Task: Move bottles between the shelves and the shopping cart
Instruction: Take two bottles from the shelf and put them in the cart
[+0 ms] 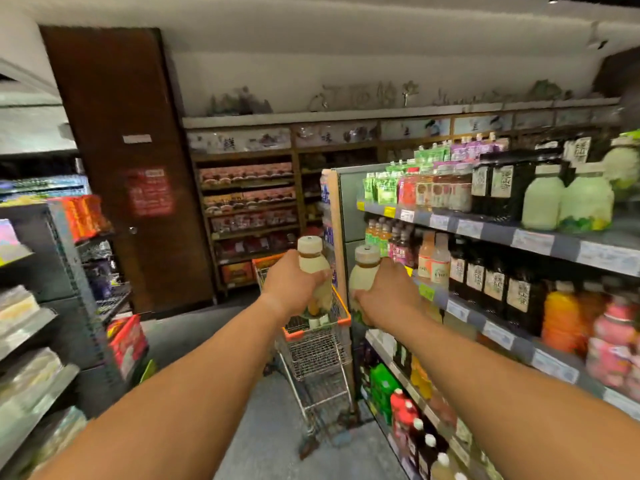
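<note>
Bottles (313, 271), 2, upright, 1 gripped in each hand (292, 287) above cart (313, 341).

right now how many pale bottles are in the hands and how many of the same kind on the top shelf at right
Held in the left hand: 1 pale bottle
Held in the right hand: 1 pale bottle
Top shelf, standing: 2 pale bottles
Total: 4

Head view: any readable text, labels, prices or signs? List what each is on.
None can be quoted; everything is blurred.
Red notice on the brown door: unreadable.
Dark bottle labels: characters, illegible.
Shelf price tags: too small.
Wall lettering: smeared.
Held bottles: no legible label.
</note>
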Demonstrator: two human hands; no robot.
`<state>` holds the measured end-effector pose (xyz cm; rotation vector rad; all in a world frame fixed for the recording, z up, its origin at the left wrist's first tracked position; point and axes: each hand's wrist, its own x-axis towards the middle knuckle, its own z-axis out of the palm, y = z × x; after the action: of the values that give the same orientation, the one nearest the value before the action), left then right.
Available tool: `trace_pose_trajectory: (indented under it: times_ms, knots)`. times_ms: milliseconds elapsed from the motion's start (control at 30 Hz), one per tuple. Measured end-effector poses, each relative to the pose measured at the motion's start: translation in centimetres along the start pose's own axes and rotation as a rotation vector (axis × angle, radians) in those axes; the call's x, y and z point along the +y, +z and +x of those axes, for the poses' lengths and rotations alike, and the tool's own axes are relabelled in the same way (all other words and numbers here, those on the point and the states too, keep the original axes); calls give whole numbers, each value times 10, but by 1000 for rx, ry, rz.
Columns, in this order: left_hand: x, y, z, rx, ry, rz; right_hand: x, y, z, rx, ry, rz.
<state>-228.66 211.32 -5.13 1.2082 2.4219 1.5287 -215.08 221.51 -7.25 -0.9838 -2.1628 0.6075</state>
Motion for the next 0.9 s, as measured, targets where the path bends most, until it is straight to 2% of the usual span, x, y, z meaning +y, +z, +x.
trace_pose_trajectory:
  times_ms: [300, 567, 733, 900]
  knots:
    - [-105, 63, 210, -51, -146, -4, 19, 139, 219, -111, 11, 6]
    - [-240, 112, 404, -82, -175, -26, 51, 310, 374, -122, 89, -75]
    - [-321, 148, 507, -149, -250, -51, 70, 409, 459, -169, 185, -104]
    - [-406, 196, 601, -188, -350, -42, 108, 511, 546, -245, 192, -95]
